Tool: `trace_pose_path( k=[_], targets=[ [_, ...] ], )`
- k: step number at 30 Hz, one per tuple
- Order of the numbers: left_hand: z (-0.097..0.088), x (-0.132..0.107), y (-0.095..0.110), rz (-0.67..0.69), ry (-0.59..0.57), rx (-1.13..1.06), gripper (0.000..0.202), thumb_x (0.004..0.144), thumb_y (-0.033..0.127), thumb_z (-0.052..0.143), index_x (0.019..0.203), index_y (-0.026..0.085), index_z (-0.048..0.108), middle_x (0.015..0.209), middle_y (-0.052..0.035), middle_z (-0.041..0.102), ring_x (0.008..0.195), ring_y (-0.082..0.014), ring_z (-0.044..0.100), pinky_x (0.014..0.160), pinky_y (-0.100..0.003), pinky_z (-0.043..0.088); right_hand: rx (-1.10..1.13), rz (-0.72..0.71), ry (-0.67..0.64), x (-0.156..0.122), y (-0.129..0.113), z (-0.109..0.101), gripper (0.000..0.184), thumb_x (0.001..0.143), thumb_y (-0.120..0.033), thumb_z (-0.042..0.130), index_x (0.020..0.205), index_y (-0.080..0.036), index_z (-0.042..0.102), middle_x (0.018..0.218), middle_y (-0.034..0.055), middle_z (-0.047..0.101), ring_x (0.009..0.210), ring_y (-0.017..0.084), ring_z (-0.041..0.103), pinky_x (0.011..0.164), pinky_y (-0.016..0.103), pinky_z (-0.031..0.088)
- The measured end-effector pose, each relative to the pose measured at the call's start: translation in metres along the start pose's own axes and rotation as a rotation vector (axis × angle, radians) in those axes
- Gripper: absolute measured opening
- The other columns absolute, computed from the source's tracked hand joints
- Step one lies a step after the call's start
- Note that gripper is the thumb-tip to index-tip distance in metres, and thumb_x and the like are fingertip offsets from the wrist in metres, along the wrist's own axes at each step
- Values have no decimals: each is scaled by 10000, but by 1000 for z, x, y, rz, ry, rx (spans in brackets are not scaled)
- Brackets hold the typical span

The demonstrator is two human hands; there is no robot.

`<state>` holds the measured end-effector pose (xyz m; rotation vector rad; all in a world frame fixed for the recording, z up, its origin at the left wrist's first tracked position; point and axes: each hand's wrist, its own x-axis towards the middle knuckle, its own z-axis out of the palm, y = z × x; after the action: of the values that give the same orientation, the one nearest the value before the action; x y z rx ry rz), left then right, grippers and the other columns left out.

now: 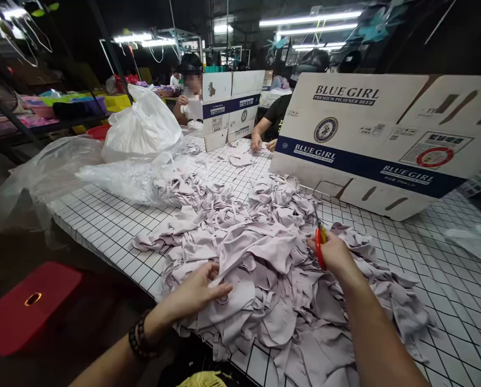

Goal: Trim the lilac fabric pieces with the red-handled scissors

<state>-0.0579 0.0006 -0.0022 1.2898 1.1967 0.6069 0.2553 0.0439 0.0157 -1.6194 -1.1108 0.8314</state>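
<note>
A large heap of pale mauve fabric pieces (260, 247) spreads over the grid-patterned table in front of me. My left hand (198, 290) rests at the heap's near left side, thumb and fingers apart, touching the cloth; no piece is visibly gripped. In my right hand (335, 252) is a pair of scissors (320, 247) with red and yellow handles, its blades pointing away from me above the heap's right part. The fingers wrap round the handles and are partly hidden.
Printed cardboard boxes (357, 134) stand upright along the table's far right and back (234, 107). White plastic bags (143, 126) lie at the back left. Across the table are a co-worker's hands (256, 142) and another person. A red stool (30, 306) stands at lower left.
</note>
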Motion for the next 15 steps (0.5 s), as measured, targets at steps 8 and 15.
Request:
trace_pose_path(
  k=[8,15],
  targets=[
    [40,-28,-15,-572,-74,-1028,305,924,340,550,980,47,613,967,-155,698,613,-131,642,614,-262,543,-47,220,-586,-88,-2,44,303,725,-466,674,688,-211,514,492,-58,511,429,121,463,468,249,376],
    [49,-26,-20,-484,-35,-1073,128,874,159,641,963,70,660,781,-49,680,632,-126,667,656,-272,582,-205,-129,-329,-101,19,79,162,699,-297,644,764,-225,515,646,-31,559,586,155,491,566,266,403]
  ],
)
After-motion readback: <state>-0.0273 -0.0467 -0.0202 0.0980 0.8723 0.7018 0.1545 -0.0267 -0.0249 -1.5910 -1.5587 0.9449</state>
